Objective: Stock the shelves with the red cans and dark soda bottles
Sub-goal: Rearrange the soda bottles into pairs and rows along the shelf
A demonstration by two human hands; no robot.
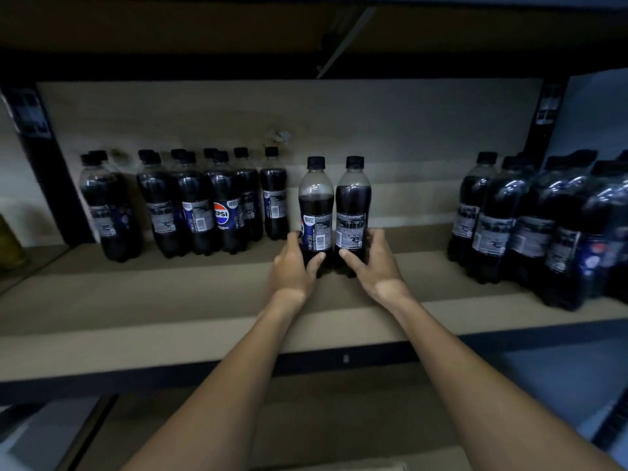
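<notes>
Two dark soda bottles stand upright side by side at the middle of the brown shelf (170,300). My left hand (294,266) grips the lower part of the left bottle (315,212). My right hand (370,263) grips the lower part of the right bottle (352,205). Both bottles have black caps and blue labels. A row of several matching bottles (197,205) stands to the left, toward the back of the shelf. No red cans are in view.
A shrink-wrapped pack of dark bottles (543,226) sits at the shelf's right end. Black uprights (44,158) frame the bay on both sides. The shelf's dark front edge (339,360) runs below my forearms. A yellowish object (8,246) sits at the far left.
</notes>
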